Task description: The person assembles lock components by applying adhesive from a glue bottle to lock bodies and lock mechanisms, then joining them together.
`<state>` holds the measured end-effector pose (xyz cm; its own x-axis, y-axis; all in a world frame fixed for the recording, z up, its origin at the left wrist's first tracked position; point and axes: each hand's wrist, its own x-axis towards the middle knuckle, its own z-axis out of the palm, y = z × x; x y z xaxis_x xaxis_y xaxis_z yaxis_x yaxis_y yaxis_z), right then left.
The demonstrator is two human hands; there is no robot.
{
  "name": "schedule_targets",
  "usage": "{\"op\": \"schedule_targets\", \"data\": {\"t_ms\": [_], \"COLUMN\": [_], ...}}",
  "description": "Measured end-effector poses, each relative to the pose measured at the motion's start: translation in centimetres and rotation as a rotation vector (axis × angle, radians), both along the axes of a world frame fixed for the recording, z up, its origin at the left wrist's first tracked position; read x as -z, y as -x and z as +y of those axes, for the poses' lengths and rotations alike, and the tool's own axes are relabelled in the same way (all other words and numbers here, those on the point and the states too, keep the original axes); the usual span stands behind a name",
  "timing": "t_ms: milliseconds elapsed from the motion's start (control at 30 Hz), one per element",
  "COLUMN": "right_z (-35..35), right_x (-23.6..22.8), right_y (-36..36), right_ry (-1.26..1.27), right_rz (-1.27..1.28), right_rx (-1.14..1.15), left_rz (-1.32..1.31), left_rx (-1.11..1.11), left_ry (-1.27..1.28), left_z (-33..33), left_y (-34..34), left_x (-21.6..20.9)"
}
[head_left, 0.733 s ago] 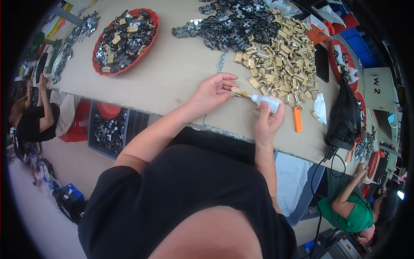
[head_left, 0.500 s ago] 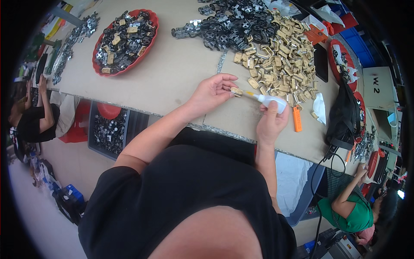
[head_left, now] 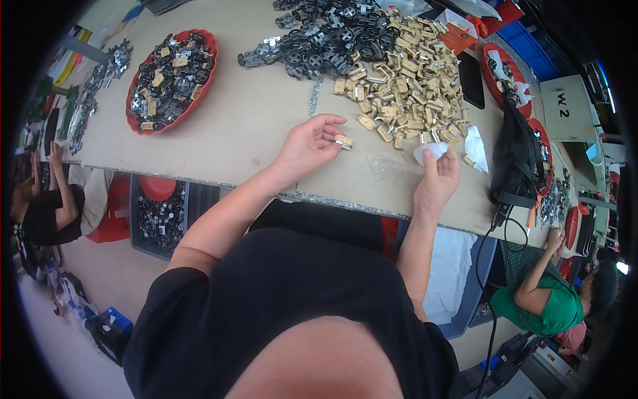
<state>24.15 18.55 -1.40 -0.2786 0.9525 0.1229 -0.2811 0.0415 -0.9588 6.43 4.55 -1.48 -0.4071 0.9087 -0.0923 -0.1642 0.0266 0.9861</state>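
Observation:
Between the thumb and fingers of my left hand (head_left: 309, 143) is a small tan block-shaped part (head_left: 343, 141) with a shiny metal edge. My right hand (head_left: 438, 176) is closed round a white squeeze bottle (head_left: 428, 151). The bottle lies sideways in the grip, and its yellowish tip points right, away from the part. Beyond both hands spreads a heap of similar tan parts (head_left: 415, 86), its near edge close to the bottle. A pile of black and silver toy-car-like pieces (head_left: 325, 46) adjoins this heap on the left.
A red scalloped bowl (head_left: 214, 63) of mixed pieces stands left on the table. A dark phone (head_left: 472, 80), white paper (head_left: 475, 149) and a black bag (head_left: 518, 156) with a cable lie at right. Grey bins sit below the edge. Other people work at both sides.
My right hand has moved right with the bottle, and its tip has swung away from the tan part to point right. My left hand still holds the part. The whole view has shifted slightly.

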Motion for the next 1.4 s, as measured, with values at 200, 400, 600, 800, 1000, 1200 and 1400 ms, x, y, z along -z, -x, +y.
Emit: {"op": "schedule_targets", "data": {"t_ms": [200, 400, 600, 800, 1000, 1200, 1400], "right_z": [0.8, 0.6, -1.2, -3.4, -4.2, -4.5, -4.8], "right_x": [1.7, 2.3, 0.5, -0.7, 0.0, 1.0, 1.0], "right_y": [-0.1, -0.1, -0.5, 1.5, 3.3, 4.1, 4.2], "right_ry": [-0.133, -0.190, -0.412, 0.203, 0.481, 0.555, 0.666], "right_rz": [-0.230, -0.310, -0.424, 0.113, 0.345, 0.460, 0.508], "right_rx": [-0.012, -0.002, 0.177, -0.631, -0.919, -0.975, -0.943], "left_rz": [-0.077, -0.288, -0.125, -0.041, -0.050, 0.097, -0.075], "left_rx": [0.054, 0.091, 0.072, 0.134, 0.161, 0.191, 0.240], "left_ry": [0.047, 0.081, 0.030, -0.095, -0.178, -0.199, -0.182], "left_z": [0.2, 0.0, -0.2, 0.0, -0.1, -0.2, 0.0], "left_y": [-0.2, -0.2, -0.3, -0.7, -0.8, -0.5, 0.0], "left_x": [-0.9, -1.5, -1.8, -3.1, -3.5, -3.9, -4.0]}}
